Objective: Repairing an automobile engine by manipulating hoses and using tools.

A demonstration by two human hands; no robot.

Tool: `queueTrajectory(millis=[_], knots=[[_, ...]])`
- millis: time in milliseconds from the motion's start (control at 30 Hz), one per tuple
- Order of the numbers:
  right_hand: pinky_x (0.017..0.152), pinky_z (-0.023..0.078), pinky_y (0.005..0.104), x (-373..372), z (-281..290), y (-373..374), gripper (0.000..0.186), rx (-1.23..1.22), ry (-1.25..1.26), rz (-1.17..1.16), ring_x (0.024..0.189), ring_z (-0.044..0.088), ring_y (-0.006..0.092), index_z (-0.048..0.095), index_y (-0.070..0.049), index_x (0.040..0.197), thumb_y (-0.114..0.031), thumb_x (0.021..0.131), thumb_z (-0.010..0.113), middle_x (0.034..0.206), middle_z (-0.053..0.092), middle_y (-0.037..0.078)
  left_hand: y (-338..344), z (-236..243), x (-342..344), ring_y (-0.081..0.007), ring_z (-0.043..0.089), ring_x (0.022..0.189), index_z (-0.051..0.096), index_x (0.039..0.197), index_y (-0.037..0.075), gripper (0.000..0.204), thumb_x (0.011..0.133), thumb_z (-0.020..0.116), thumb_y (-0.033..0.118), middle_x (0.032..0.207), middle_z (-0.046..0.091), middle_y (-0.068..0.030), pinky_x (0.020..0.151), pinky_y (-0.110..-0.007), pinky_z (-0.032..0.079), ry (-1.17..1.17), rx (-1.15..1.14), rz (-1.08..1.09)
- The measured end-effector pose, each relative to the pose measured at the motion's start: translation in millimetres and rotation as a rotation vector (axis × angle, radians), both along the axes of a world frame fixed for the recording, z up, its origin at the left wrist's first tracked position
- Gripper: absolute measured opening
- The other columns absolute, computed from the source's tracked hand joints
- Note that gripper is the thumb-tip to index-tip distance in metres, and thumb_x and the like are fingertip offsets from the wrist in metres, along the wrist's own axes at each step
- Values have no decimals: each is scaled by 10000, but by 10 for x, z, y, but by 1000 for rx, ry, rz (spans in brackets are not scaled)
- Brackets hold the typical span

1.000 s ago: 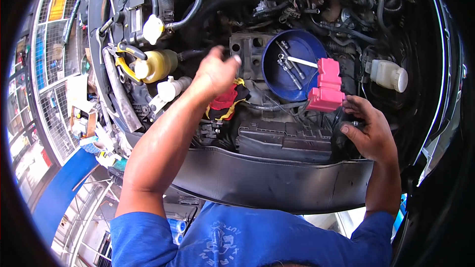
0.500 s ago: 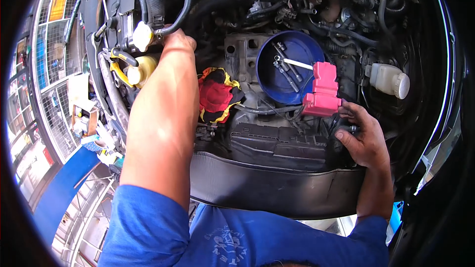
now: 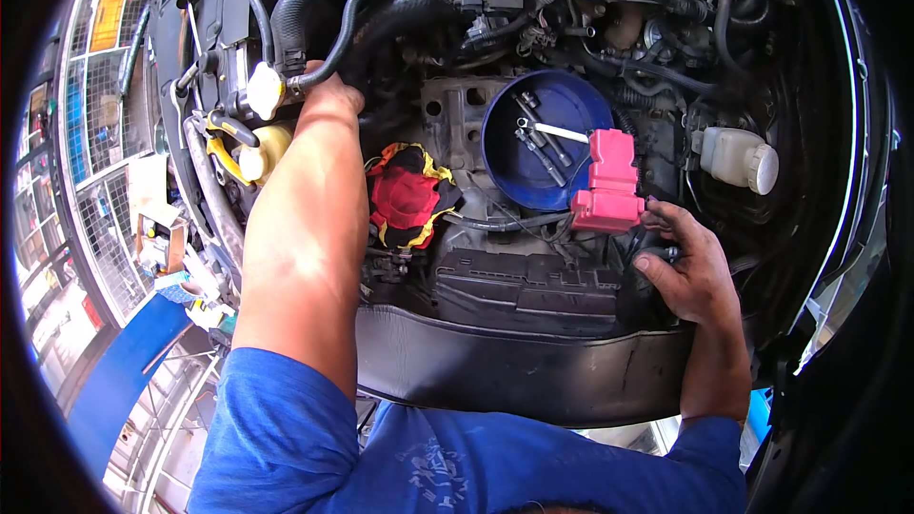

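My left hand (image 3: 331,95) reaches down deep into the engine bay beneath a black radiator hose (image 3: 305,11); its fingers are hidden there, so what they touch cannot be seen. At the right, my right hand (image 3: 693,265) curls its fingers and thumb around a dark plastic part (image 3: 640,297) at the end of the black fuse box (image 3: 528,286). Just above those fingers sits a red plastic terminal cover (image 3: 609,181). A blue bowl (image 3: 495,164) beside the cover contains a wrench (image 3: 557,131) and several sockets or extension bars (image 3: 541,157).
A crumpled red, black and yellow cloth (image 3: 405,198) lies right of my left forearm. Yellow-handled pliers (image 3: 227,157) rest by a yellowish reservoir (image 3: 267,154). A white-capped reservoir (image 3: 738,160) stands at right. A black fender cover (image 3: 514,371) drapes the near edge.
The view has shifted slightly, so the engine bay sits a little left and lower. Both hands stay in about the same places.
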State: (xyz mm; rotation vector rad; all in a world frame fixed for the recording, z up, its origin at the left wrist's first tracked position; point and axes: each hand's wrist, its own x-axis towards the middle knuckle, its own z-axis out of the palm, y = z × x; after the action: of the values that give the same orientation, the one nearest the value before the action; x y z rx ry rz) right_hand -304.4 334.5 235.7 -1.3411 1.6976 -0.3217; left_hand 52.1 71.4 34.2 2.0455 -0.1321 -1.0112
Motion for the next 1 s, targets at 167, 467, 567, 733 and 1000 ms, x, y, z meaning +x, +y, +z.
queueTrajectory(millis=[167,467,567,733,1000], knots=[[926,521,396,23,20,-6,586,-8,25,5,1050,678,365,574,33,1280,-229,809,805,1105,686,217,4,-21,8,-260,516,1269,528,1399,25,627,968,494,479,1416,551,-151,1055,-392,420,22,-13,19],[916,527,385,45,26,-26,558,41,0,-41,1035,684,332,571,27,1278,-152,795,785,1092,689,198,23,-245,-28,-359,492,1328,561,1365,15,646,949,501,505,1433,525,-227,1088,-440,406,-326,148,-210],[920,526,380,66,28,-43,568,40,10,-51,1034,684,333,569,26,1282,-144,784,783,1102,684,200,181,-122,-97,-440,501,1295,544,1315,-89,693,928,564,485,1347,562,-298,1142,-473,344,-517,117,-473],[921,527,388,122,6,-42,578,71,24,-101,1049,677,317,573,34,1276,-117,752,765,1115,675,194,348,337,-375,-441,472,1316,503,1379,11,662,882,633,428,1341,551,-272,1128,-572,315,-643,17,-845],[923,529,392,87,19,-12,588,54,-18,-106,1059,675,340,563,62,1260,-141,756,785,1139,662,215,20,208,-513,-384,363,1420,447,1469,48,749,765,664,188,1523,432,-171,1209,-462,264,-1016,-268,-1547]])
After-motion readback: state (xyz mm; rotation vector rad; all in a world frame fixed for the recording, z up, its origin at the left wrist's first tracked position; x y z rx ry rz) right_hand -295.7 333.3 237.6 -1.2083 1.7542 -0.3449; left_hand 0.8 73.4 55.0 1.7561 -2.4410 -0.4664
